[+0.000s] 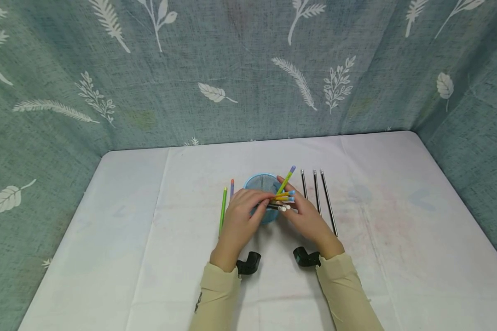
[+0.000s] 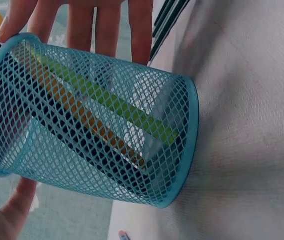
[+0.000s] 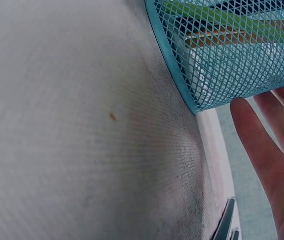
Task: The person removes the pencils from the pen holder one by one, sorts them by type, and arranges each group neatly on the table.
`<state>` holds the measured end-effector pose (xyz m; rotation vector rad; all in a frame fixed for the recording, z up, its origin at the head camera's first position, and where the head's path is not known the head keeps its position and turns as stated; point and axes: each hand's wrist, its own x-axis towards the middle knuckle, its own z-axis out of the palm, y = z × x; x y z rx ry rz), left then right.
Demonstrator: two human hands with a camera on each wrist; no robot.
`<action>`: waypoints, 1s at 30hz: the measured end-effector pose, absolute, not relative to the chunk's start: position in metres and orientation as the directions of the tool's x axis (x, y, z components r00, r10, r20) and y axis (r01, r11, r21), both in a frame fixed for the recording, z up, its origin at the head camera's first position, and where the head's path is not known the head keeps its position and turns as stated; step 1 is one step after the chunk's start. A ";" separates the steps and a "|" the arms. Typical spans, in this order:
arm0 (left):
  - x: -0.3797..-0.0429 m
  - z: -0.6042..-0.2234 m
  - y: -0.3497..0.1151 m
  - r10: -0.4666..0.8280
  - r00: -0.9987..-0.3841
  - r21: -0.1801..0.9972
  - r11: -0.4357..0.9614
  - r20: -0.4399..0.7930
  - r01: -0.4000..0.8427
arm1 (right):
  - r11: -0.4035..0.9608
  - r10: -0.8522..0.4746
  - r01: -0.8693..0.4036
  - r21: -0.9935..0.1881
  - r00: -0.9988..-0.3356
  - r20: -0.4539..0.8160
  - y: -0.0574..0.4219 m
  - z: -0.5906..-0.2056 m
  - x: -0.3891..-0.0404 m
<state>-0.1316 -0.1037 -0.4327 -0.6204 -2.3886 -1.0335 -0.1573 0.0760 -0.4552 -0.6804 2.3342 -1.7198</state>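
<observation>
A light blue mesh pencil cup (image 1: 260, 182) holds several pencils, with green, orange and dark shafts showing through its wall (image 2: 92, 165). Their top ends, including a yellow-green pencil (image 1: 286, 179), lean out to the right. My left hand (image 1: 245, 209) is over the near left side of the cup, thumb and forefinger pinching the pencils near the rim. My right hand (image 1: 308, 221) is on the cup's right side. In the right wrist view, straight fingers (image 3: 261, 145) touch the mesh. The cup's far rim is partly hidden by my hands.
A green pencil (image 1: 223, 209) and an orange-tipped pencil (image 1: 232, 187) lie left of the cup. Three black pencils (image 1: 316, 189) lie to its right on the white-covered table (image 1: 182, 257). A leaf-patterned curtain (image 1: 240, 119) hangs behind.
</observation>
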 end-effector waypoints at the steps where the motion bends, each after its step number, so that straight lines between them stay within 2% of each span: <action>1: -0.131 -0.432 -0.103 0.220 -0.794 0.546 0.622 0.566 0.561 | 0.234 -0.451 -0.268 -0.935 -0.881 0.140 0.076 -0.456 -0.157; 14: -0.127 -0.430 -0.096 0.204 -0.846 0.539 0.692 0.493 0.480 | 0.243 -0.461 -0.306 -0.920 -0.871 0.168 0.077 -0.457 -0.157; 30: -0.126 -0.432 -0.089 0.159 -0.845 0.527 0.718 0.511 0.454 | 0.268 -0.442 -0.317 -0.910 -0.880 0.176 0.076 -0.458 -0.156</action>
